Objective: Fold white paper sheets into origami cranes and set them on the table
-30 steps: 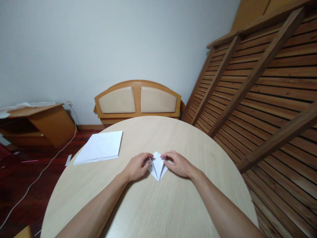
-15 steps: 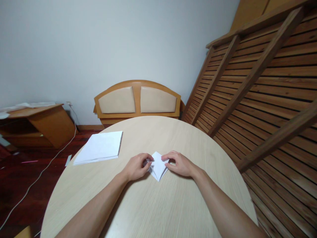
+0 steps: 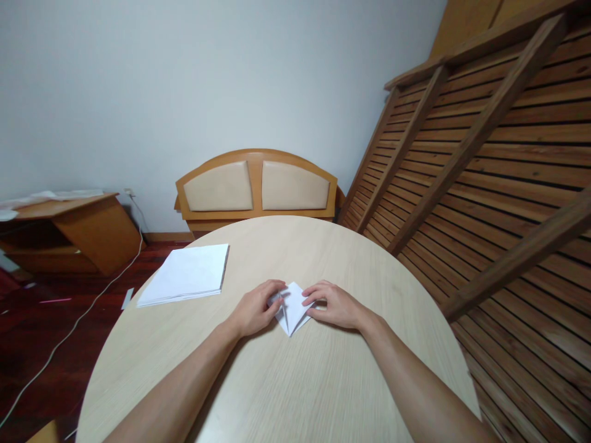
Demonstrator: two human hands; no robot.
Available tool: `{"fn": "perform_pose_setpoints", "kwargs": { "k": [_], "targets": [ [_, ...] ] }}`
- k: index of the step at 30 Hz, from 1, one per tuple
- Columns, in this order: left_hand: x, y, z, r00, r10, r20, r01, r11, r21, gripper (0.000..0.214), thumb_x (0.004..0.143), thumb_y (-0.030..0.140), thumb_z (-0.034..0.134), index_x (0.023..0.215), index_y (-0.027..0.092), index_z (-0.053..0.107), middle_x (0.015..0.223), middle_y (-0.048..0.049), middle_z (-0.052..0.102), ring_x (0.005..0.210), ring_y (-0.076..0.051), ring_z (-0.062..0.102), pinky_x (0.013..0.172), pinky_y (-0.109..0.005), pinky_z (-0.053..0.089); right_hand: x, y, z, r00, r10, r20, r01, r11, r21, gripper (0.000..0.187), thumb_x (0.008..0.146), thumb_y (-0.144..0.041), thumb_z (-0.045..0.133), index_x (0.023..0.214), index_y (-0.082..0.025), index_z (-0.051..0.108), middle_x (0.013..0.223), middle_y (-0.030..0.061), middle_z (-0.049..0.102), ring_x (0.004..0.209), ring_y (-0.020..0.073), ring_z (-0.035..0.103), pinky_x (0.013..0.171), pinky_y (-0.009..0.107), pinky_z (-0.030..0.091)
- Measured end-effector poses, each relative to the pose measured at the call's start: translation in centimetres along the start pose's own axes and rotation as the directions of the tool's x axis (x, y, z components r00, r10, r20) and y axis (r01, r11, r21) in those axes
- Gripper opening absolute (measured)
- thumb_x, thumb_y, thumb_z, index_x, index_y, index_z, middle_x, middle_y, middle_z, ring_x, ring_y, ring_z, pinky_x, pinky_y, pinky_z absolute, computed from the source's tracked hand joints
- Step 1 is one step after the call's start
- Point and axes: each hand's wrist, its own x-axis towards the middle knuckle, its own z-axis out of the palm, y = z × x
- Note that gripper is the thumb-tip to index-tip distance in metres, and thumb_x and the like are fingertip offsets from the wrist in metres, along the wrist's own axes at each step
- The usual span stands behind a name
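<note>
A small white folded paper, roughly diamond-shaped with a point toward me, lies on the round table. My left hand is at its left side, thumb and fingers closed on the left flap near a crease. From the right, my right hand has its fingertips on the upper right face and its thumb at the lower right edge. The curled fingers partly cover both side corners of the paper.
A stack of white paper lies on the table's far left. Beyond the table stands a wooden headboard. Wooden slatted panels lean along the right. A low cabinet and a white cable are at the left.
The paper has turned slightly, its near point shifting left. A crease or flap edge on its left side shows more plainly. Both hands stay almost in place.
</note>
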Motion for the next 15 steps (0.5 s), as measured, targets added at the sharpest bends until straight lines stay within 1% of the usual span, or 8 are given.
{"fn": "perform_pose_setpoints", "kwargs": {
  "k": [2,4,6,8,10,12,15],
  "targets": [
    [0.0,-0.2,0.3,0.999,-0.043,-0.027,0.042,0.999,-0.027,0.043,0.094,0.032,0.052,0.136,0.022,0.046,0.131,-0.0088,0.062,0.116,-0.023,0.061,0.098,-0.036,0.049,0.2,0.0,0.2,1.0,0.01,-0.025,-0.01,1.0,-0.004,0.01,0.085,-0.027,0.069,0.093,-0.025,0.076,0.105,0.0043,0.072,0.103,0.0224,0.063,0.093,0.037,0.048],
    [0.0,-0.4,0.5,0.998,-0.051,-0.023,0.051,0.998,-0.031,0.055,0.091,0.031,0.057,0.142,0.022,0.038,0.132,-0.0096,0.061,0.116,-0.023,0.061,0.099,-0.037,0.049,0.3,0.1,0.6,0.997,0.034,-0.065,-0.034,0.999,0.003,0.015,0.086,-0.029,0.069,0.1,-0.023,0.072,0.104,0.0048,0.072,0.1,0.0217,0.064,0.09,0.036,0.049],
    [0.0,-0.4,0.7,0.999,-0.031,-0.011,0.031,1.0,-0.005,0.059,0.088,0.03,0.062,0.141,0.021,0.04,0.131,-0.0102,0.062,0.115,-0.024,0.061,0.098,-0.038,0.049,0.5,0.2,1.1,0.993,0.059,-0.101,-0.057,0.998,0.016,0.026,0.087,-0.028,0.068,0.112,-0.022,0.067,0.107,0.0058,0.07,0.099,0.0211,0.063,0.089,0.035,0.049],
    [0.1,-0.2,0.6,1.0,0.009,0.002,-0.009,0.999,0.032,0.05,0.085,0.027,0.064,0.132,0.02,0.049,0.126,-0.0096,0.064,0.112,-0.024,0.062,0.096,-0.037,0.05,0.7,0.4,1.4,0.992,0.058,-0.115,-0.057,0.998,0.014,0.033,0.087,-0.025,0.068,0.119,-0.022,0.063,0.11,0.0064,0.069,0.1,0.021,0.063,0.09,0.035,0.048],
    [0.1,0.1,0.5,0.998,0.059,0.019,-0.06,0.996,0.063,0.034,0.086,0.023,0.063,0.12,0.021,0.058,0.118,-0.0072,0.067,0.107,-0.023,0.062,0.093,-0.036,0.05,0.8,0.4,1.6,0.993,0.029,-0.11,-0.031,0.999,-0.01,0.03,0.087,-0.022,0.067,0.118,-0.023,0.064,0.11,0.0058,0.069,0.101,0.0213,0.062,0.092,0.036,0.048],
    [0.2,0.3,0.4,0.994,0.098,0.045,-0.102,0.991,0.086,0.023,0.087,0.021,0.06,0.11,0.022,0.064,0.112,-0.0051,0.069,0.105,-0.022,0.063,0.093,-0.034,0.049,0.9,0.3,1.7,0.995,-0.012,-0.096,0.008,0.999,-0.035,0.027,0.088,-0.02,0.066,0.114,-0.024,0.066,0.11,0.0053,0.069,0.103,0.0217,0.061,0.094,0.036,0.046],
    [0.2,0.5,0.2,0.991,0.111,0.073,-0.119,0.986,0.118,0.02,0.09,0.025,0.058,0.107,0.022,0.068,0.113,-0.0046,0.07,0.106,-0.022,0.064,0.094,-0.034,0.05,0.8,0.0,1.5,0.995,-0.036,-0.095,0.033,0.999,-0.041,0.037,0.086,-0.02,0.067,0.122,-0.024,0.064,0.117,0.0068,0.068,0.109,0.0227,0.06,0.098,0.037,0.045]
  ]
}}
